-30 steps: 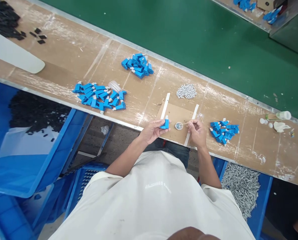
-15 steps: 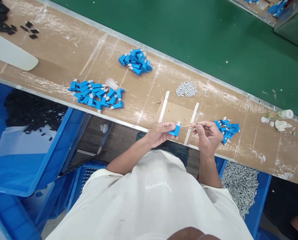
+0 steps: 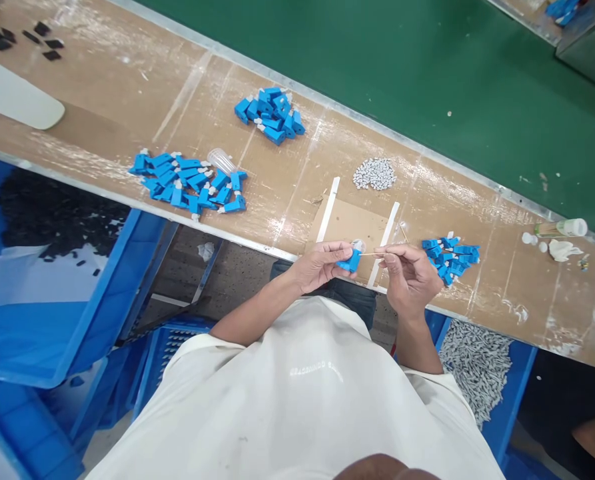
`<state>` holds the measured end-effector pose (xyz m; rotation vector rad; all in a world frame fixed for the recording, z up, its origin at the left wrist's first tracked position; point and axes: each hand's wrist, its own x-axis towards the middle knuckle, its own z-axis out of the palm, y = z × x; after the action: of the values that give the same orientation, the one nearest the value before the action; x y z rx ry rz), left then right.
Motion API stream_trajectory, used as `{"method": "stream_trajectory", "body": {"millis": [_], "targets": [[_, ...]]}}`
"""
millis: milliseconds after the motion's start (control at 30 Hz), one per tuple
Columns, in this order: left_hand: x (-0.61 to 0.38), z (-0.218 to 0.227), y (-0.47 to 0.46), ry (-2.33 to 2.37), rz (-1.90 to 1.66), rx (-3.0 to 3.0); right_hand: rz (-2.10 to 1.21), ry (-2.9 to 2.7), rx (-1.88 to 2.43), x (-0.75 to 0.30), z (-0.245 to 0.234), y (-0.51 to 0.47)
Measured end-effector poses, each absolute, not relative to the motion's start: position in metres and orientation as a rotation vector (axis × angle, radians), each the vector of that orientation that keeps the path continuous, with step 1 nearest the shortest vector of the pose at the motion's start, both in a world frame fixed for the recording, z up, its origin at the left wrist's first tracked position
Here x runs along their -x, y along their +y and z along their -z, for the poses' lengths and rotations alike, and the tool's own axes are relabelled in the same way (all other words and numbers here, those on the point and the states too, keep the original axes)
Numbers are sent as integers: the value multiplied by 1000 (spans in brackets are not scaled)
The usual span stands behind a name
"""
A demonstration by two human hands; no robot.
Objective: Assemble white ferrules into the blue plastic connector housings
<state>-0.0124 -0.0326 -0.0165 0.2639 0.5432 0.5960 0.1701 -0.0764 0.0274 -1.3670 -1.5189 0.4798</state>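
My left hand (image 3: 322,267) pinches a small blue plastic part (image 3: 348,263) between thumb and fingers, just above the table's near edge. My right hand (image 3: 411,279) is closed on a thin wooden toothpick (image 3: 371,254), which points left. Its tip meets the upper right side of the blue part, as far as I can tell. Behind the part lies a small clear round object (image 3: 358,245), partly hidden. Just right of my right hand is a pile of blue parts with white ends (image 3: 452,259). Another toothpick (image 3: 403,231) lies beyond that hand.
Cardboard (image 3: 353,223) lies between two white strips. Beyond it sits a heap of small grey pieces (image 3: 374,174). Blue parts form piles at left (image 3: 187,183) and back (image 3: 271,115). A toothpick tub (image 3: 572,228) lies at right. Blue bins (image 3: 84,333) stand below the table.
My right hand has moved slightly left, bringing the toothpick's tip closer onto the blue part. My left hand still holds the part. The view has shifted a little.
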Motion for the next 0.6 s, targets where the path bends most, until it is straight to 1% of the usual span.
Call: {"method": "stream_trajectory", "body": {"millis": [400,600], "targets": [[13,16,-33,576,-603,-292,-367,-1708,1423,-170,-37,-72],[14,18,-34,580,-604,-300,-373,-1728,1417,-171,-36,-72]]}}
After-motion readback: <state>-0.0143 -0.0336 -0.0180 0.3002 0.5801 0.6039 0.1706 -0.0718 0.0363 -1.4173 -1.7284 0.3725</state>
